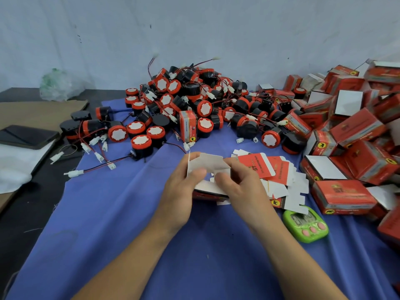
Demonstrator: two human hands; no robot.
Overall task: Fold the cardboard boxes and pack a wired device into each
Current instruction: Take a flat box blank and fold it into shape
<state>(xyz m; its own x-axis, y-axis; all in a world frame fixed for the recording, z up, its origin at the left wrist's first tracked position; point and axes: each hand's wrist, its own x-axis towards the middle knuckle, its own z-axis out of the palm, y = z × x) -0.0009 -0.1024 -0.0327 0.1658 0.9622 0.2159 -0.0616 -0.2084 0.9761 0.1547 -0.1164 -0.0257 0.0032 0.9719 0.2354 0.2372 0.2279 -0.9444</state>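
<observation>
— Head camera, centre of the frame: what do we hold?
— We grip a half-folded white-and-red cardboard box (211,162) with both hands. Our left hand (184,187) curls round its left side, thumb on a white flap, and our right hand (236,185) pinches its right side.
— Where does it sit?
— Low over the blue cloth (108,213); we cannot tell whether it touches. Just right of it lies a loose stack of flat red-and-white cardboard blanks (279,176).
— And the devices?
— A heap of round black-and-red wired devices (194,100) fills the upper middle, with white plugs trailing. One closed red box (187,126) stands upright among them.
— Right edge?
— Folded red boxes (355,131) are piled there. A green plastic timer with pink buttons (306,226) lies at lower right, at the blanks' lower edge.
</observation>
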